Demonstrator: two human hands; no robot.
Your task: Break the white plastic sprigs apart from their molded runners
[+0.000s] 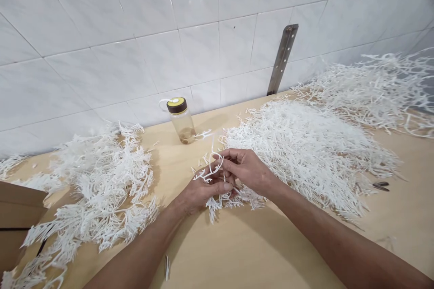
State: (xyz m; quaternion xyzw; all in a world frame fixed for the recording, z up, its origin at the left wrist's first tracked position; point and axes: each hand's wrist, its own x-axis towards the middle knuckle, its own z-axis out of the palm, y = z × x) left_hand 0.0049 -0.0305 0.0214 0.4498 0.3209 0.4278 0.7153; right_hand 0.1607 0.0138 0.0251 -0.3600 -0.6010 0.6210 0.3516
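Note:
Both hands meet at the middle of a pale wooden table (244,253). My left hand (200,194) is closed around a white plastic branch piece (208,171), thumb pressed on its stem. My right hand (247,169) pinches the same branch piece from the right, fingers curled. Under the hands lies a small bunch of white plastic sprigs (233,201). A big heap of the same white branch pieces (305,144) lies just right of the hands. Another heap (98,194) spreads at the left.
A clear plastic bottle with a yellow-and-brown lid (182,119) stands by the tiled wall. A metal bracket (282,58) leans on the wall. More white pieces pile at the far right (379,90). Dark scissors (381,185) lie at the right. A cardboard box (16,221) is at the left edge.

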